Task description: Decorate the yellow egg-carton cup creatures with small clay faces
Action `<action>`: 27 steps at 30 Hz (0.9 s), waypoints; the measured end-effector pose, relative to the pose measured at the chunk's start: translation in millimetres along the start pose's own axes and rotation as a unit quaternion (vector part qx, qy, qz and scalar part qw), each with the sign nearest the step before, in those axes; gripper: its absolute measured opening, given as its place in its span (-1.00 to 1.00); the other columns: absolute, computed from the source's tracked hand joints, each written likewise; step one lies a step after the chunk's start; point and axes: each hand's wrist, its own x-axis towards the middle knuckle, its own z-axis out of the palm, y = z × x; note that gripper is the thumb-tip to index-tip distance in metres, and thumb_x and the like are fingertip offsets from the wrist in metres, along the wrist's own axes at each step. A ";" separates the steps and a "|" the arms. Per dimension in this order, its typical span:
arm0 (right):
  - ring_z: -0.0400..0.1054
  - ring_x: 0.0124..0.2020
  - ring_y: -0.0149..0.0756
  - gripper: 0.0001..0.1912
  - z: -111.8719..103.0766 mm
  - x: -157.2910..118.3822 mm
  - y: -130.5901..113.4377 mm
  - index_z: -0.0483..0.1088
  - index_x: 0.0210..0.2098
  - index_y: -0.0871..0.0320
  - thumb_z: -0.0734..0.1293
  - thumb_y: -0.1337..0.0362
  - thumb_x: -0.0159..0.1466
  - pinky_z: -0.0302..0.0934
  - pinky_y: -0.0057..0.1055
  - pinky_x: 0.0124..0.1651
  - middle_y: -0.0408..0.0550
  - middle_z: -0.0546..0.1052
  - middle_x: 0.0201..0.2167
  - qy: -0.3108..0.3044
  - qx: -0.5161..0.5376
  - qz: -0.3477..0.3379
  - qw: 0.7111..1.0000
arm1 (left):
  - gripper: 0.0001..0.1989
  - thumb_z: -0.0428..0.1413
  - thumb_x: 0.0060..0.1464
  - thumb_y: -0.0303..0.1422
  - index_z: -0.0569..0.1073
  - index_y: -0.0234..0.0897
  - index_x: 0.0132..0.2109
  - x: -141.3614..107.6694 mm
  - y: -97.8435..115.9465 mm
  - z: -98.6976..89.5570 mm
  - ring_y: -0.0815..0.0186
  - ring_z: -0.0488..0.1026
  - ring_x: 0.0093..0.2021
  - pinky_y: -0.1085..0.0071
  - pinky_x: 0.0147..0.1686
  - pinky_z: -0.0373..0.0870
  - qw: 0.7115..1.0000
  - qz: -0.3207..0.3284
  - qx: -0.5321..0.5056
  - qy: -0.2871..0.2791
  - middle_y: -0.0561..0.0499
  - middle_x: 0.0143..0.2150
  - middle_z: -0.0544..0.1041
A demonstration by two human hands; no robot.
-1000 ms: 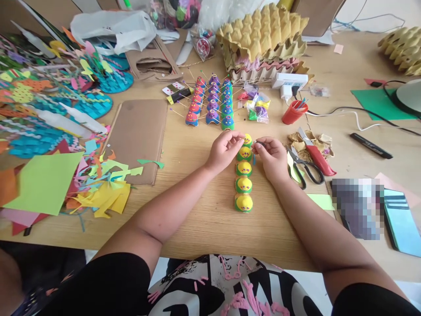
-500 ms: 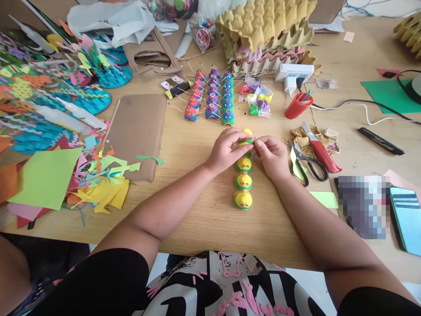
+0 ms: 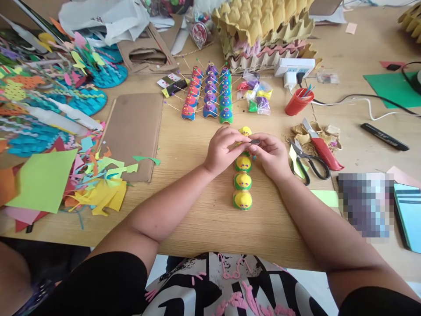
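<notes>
Over a row of yellow-and-green egg-carton caterpillar bumps (image 3: 242,181), my hands meet fingertip to fingertip. A small dark flat piece (image 3: 254,141), perhaps clay, shows between them. My left hand (image 3: 224,149) is closed, its thumb and fingers pinching at the left end of that piece. Likewise closed, my right hand (image 3: 271,156) grips it from the right with thumb and bent fingers. The bumps nearest me carry tiny purple dots like faces. The bumps under my fingers are partly hidden; the farthest yellow bump (image 3: 245,131) shows beyond them.
Behind stand finished red (image 3: 188,111), purple (image 3: 209,109) and blue-green caterpillars (image 3: 226,115) with sticks poking out. Scissors (image 3: 307,162), a red-handled cutter (image 3: 327,153) and a red cup (image 3: 298,102) lie to the right. Cardboard (image 3: 131,131), paper scraps (image 3: 108,193) and egg trays (image 3: 263,26) surround the work.
The dark piece between my fingertips now shows more plainly, and my right fingers have shifted around it. The view has moved slightly; the caterpillar row stays put.
</notes>
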 end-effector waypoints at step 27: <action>0.58 -0.26 -0.31 -0.58 2.2 -1.2 7.9 0.59 -0.16 0.01 0.56 -0.16 0.21 0.56 -0.31 -0.11 -0.11 0.69 -0.24 0.056 -0.058 -0.055 0.995 | -0.84 0.24 0.35 -0.27 0.64 -0.22 -0.04 0.5 2.2 -1.2 0.29 0.64 -0.05 0.30 0.00 0.54 1.000 0.005 0.024 0.018 -0.04 -0.11 0.73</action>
